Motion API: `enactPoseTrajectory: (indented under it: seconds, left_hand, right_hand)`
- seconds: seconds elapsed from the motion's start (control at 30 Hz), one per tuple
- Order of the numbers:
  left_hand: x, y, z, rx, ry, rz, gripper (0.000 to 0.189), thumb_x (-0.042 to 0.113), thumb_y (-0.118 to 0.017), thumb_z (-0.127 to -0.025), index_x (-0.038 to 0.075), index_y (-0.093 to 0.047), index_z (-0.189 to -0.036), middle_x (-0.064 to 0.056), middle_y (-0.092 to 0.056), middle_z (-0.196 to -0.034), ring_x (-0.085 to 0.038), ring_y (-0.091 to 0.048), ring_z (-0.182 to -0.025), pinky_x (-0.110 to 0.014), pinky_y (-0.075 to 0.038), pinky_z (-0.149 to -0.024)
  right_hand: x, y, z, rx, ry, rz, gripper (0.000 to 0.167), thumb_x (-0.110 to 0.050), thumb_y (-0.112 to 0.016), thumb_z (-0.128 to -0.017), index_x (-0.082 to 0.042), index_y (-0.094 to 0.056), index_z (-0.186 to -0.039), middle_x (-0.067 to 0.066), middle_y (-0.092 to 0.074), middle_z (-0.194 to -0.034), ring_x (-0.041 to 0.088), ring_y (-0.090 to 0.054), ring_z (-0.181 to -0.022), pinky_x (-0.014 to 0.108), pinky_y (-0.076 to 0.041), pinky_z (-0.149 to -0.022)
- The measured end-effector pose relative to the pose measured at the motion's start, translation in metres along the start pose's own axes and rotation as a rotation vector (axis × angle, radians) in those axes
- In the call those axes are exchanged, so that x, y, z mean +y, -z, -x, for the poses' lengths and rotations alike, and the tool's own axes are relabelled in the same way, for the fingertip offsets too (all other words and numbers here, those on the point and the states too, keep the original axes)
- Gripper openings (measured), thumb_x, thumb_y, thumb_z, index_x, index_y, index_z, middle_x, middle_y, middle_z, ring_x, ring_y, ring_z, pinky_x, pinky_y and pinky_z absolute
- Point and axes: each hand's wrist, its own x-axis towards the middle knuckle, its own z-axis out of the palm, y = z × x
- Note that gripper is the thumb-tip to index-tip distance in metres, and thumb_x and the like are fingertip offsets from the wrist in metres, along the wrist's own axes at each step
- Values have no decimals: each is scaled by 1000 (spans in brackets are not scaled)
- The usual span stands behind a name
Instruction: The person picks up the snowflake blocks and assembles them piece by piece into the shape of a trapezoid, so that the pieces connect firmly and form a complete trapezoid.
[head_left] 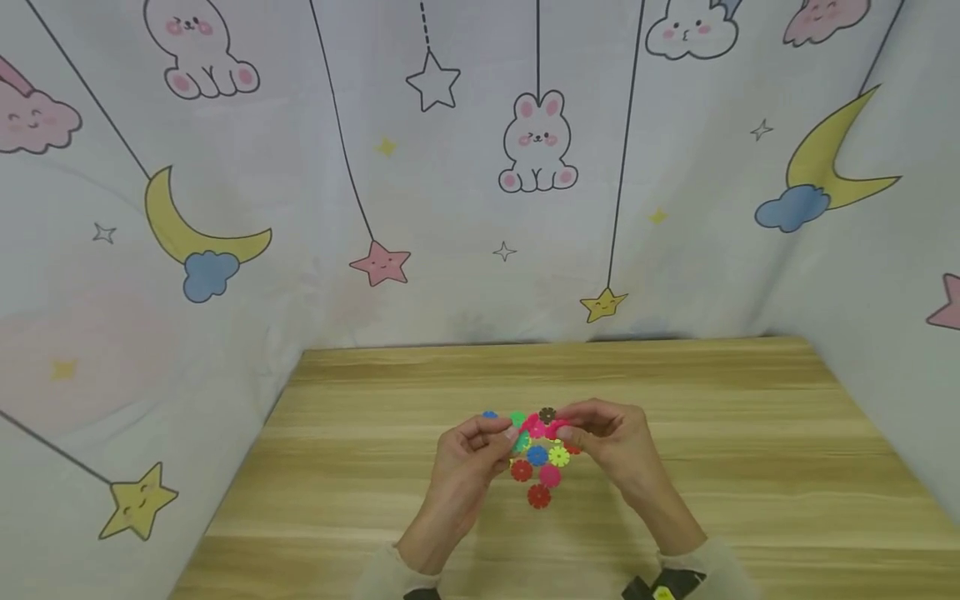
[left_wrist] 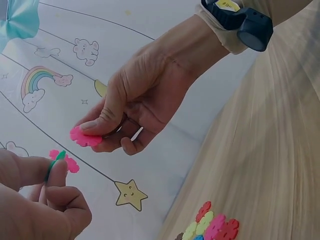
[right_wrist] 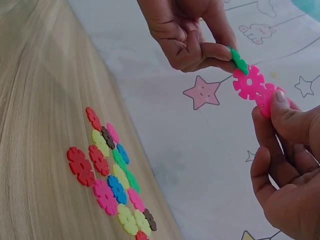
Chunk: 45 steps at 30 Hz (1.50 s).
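Above the table, my left hand (head_left: 472,458) pinches a green notched plastic disc (right_wrist: 238,61) between thumb and finger. A pink disc (right_wrist: 248,82) is joined to the green one and stands out from it toward the other hand. My right hand (head_left: 621,442) pinches a second pink disc (left_wrist: 85,137) by its edge, thumb on its face. In the right wrist view the two pink discs overlap; the left wrist view shows a small gap between them. Both hands face each other close together.
Below the hands, loose notched discs lie in a cluster on the wooden table (head_left: 360,467), among them a red disc (right_wrist: 80,166), a blue disc (right_wrist: 117,189) and a brown disc (right_wrist: 108,137). A printed cloth (head_left: 465,217) with stars and moons hangs behind and beside the table.
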Motion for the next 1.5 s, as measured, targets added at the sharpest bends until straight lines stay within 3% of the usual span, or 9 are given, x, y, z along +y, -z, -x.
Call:
enactPoseTrajectory:
  seconds: [0.43,0.6,0.97,1.27,1.37,1.5]
  left_hand:
    - [-4,-8,5,14,-29,-12,24,12,-76,-99,-4,-70,-117,7,-71,-83,-7,-67,-78,-22,-61,-79]
    - [-6,-11,7,14,-47,-12,31,9,-75,-99,-10,-67,-122,7,-69,-81,-6,-67,-75,-23,-62,-79]
    - [-7,-12,7,38,-57,-10,29,8,-76,-98,-10,-68,-119,7,-70,-79,-5,-68,-73,-22,-62,-76]
    - [-7,-11,8,40,-56,-6,25,8,-75,-98,-9,-68,-116,8,-71,-79,-5,-67,-73,-21,-61,-76]
    - [-7,-12,8,42,-57,-3,26,9,-76,-98,-8,-68,-116,7,-73,-81,-5,-67,-74,-22,-62,-78]
    - [-7,-14,10,50,-56,-9,26,11,-77,-98,-6,-69,-115,7,-72,-82,-6,-66,-76,-23,-62,-80]
  right_hand:
    - [-4,-14,5,-9,40,-50,16,0,-82,-91,10,-74,-100,-12,-81,-88,10,-78,-83,27,-66,-77]
    - [-6,-17,7,5,52,-25,11,0,-82,-91,6,-74,-97,-13,-80,-88,10,-78,-83,26,-65,-77]
    - [-6,-24,8,42,80,20,6,3,-81,-91,3,-75,-94,-10,-80,-89,8,-78,-84,27,-66,-79]
    - [-2,-30,10,63,137,65,8,3,-81,-91,-2,-74,-90,6,-80,-89,8,-76,-85,24,-64,-81]
    - [-1,-32,11,77,154,65,10,5,-80,-91,-2,-73,-88,5,-78,-88,8,-76,-84,24,-64,-80]
    - [-3,-35,13,101,148,69,11,6,-80,-90,3,-71,-86,9,-77,-87,5,-74,-84,24,-63,-82]
